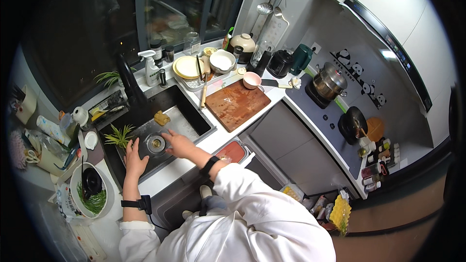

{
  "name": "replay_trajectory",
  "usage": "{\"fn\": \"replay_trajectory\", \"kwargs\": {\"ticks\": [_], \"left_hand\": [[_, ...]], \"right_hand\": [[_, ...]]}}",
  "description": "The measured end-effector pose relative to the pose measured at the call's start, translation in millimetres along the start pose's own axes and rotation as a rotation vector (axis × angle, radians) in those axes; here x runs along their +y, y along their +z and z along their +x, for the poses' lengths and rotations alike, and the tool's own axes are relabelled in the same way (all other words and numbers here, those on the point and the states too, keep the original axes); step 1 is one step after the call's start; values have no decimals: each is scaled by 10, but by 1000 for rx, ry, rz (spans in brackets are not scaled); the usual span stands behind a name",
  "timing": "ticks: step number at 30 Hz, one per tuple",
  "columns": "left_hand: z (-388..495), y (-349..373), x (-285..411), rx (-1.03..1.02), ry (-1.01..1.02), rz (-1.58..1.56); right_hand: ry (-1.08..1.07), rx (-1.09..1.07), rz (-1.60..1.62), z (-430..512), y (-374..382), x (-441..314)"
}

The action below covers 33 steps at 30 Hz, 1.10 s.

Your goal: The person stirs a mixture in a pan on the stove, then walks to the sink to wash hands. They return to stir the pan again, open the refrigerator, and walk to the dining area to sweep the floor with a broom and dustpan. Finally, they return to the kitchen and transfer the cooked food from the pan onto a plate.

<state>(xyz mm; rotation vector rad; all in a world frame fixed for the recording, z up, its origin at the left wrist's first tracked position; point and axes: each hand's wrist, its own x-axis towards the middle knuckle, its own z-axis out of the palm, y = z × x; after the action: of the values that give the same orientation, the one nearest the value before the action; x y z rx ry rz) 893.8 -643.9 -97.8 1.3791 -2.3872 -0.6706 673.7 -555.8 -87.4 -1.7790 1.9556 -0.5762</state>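
Both my hands are over the black kitchen sink (184, 111). My left hand (135, 162) is above the sink's near left part, fingers apart and holding nothing. Just beyond its fingertips a green leafy plant (119, 136) stands at the left side of the basin. My right hand (181, 145) reaches over the front rim with its fingers spread and empty, close to the round drain strainer (156, 143). Whether its fingertips touch the basin floor, I cannot tell. A lumpy yellow-brown piece (161, 118), too small to identify, lies beyond the drain. The black faucet (133, 85) rises behind.
A wet wooden cutting board (238, 103) lies right of the sink, with a pink bowl (252, 80) at its far corner. A kitchen knife (270, 83) rests beyond it. An open drawer holds a red tray (232, 152). At left stands a white basin (106, 209) with greens.
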Motion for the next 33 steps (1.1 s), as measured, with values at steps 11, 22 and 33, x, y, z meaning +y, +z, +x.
{"fn": "replay_trajectory", "kwargs": {"ticks": [11,22,33], "left_hand": [[-450,44,1003,172,187,-214],[-272,1168,4175,-167,374,-310],[146,1408,5717,-295,542,126]], "right_hand": [[-16,534,188,-1602,-1802,1216],[792,1005,-226,-4674,-3610,3191],[1306,1075,-525,-7054,-4642,4948]]}}
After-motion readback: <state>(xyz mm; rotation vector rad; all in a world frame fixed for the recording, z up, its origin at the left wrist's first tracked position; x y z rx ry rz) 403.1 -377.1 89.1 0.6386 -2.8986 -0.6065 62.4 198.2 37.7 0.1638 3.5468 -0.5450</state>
